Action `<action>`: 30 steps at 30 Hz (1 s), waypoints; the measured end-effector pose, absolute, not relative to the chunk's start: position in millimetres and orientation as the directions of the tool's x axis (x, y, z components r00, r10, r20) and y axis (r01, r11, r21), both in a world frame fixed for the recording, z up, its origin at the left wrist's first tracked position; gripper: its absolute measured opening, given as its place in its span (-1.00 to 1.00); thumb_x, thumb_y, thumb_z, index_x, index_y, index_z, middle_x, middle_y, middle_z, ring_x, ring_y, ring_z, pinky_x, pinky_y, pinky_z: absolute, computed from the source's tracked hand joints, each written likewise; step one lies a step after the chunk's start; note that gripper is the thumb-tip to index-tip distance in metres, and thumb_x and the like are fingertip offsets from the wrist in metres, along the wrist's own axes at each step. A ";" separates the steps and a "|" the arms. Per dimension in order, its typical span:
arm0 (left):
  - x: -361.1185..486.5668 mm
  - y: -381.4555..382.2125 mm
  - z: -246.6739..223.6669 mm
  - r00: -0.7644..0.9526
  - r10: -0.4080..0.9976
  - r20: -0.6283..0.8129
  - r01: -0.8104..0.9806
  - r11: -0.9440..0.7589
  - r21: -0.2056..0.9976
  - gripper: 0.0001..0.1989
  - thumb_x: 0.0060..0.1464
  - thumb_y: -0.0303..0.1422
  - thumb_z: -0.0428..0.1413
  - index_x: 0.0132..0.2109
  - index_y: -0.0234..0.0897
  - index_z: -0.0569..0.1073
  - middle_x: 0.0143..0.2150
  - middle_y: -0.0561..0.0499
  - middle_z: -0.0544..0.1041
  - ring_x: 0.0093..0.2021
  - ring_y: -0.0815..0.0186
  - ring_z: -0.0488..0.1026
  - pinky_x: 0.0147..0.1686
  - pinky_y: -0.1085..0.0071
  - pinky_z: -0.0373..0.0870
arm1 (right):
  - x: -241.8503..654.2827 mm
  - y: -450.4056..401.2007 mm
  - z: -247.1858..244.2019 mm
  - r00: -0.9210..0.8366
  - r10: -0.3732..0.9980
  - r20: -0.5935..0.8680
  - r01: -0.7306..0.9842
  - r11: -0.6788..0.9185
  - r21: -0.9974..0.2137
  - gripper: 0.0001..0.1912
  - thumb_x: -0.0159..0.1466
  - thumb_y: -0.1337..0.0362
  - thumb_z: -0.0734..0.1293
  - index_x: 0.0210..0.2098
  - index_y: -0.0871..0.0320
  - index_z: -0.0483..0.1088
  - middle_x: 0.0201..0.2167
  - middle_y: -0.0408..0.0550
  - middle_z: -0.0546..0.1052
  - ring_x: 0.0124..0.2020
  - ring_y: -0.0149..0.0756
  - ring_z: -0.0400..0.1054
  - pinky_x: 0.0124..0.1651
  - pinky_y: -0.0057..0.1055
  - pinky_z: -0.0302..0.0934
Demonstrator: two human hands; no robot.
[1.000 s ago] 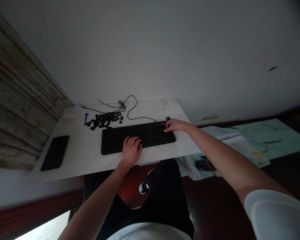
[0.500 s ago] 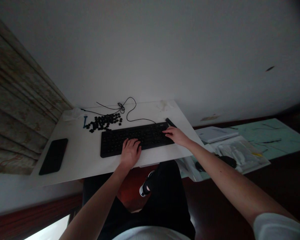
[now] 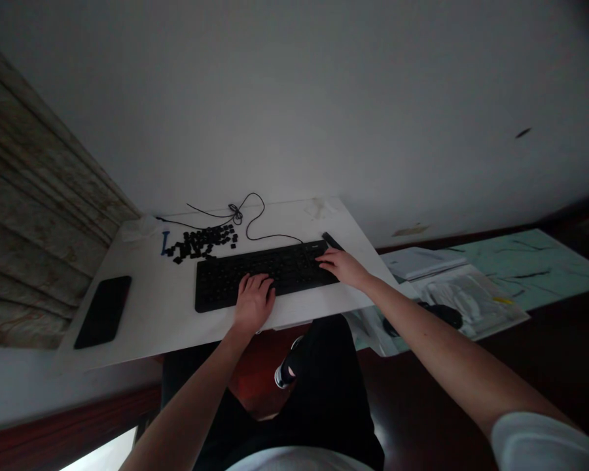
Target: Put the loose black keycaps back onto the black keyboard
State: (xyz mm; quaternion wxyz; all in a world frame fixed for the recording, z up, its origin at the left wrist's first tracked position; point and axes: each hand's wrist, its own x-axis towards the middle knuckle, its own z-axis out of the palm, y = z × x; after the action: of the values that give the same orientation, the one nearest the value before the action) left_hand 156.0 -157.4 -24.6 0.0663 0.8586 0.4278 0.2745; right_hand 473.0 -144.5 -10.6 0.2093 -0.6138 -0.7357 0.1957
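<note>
Keyboard flat, small pieces loose

The keyboard (image 3: 292, 269) lies on the table (image 3: 152, 314); small black pieces (image 3: 199, 243) lie loose behind it, its completeness unclear. Left hand (image 3: 254, 304) rests on it, fingers spread; right hand's (image 3: 346, 267) grip: cannot tell.

We seem to be in a room of a home, with 1 patterned curtain (image 3: 39, 196) hanging beside a plain, scuffed wall (image 3: 294, 104). Our small white bench (image 3: 152, 320) stands against that wall, above a dark reddish floor (image 3: 422, 405), with a marble-patterned surface (image 3: 535, 268) to the right.
</note>
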 end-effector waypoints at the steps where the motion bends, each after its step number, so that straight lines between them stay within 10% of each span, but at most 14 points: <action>1: 156.1 -157.5 -24.2 0.484 0.770 0.415 0.699 -0.626 0.347 -0.76 0.24 -0.37 0.02 0.00 -0.21 0.49 0.01 -0.10 0.54 0.06 0.13 0.44 0.27 -0.01 0.20 | 472.6 -144.8 -10.8 -0.171 0.982 0.083 0.821 0.189 -0.539 -0.75 0.28 0.33 0.34 -0.09 0.04 0.59 -0.18 0.01 0.52 -0.16 -0.19 0.43 -0.03 -0.23 0.29; 30: 154.8 -157.8 -23.9 0.473 0.772 0.425 0.683 -0.626 0.376 -0.77 0.23 -0.40 0.04 -0.01 -0.22 0.49 0.01 -0.11 0.53 0.07 0.14 0.44 0.28 -0.01 0.18 | 456.5 -163.7 -7.1 -0.175 0.956 0.235 0.879 0.259 -0.401 -0.82 0.30 0.34 0.31 -0.22 0.12 0.58 -0.18 0.01 0.62 -0.14 -0.18 0.49 -0.03 -0.24 0.35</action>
State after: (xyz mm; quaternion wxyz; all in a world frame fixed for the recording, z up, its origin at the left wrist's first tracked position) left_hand 154.8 -157.8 -23.9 0.0770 0.8548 0.4255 0.2868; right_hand 456.5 -163.7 -7.1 0.2229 -0.6023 -0.7615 0.0870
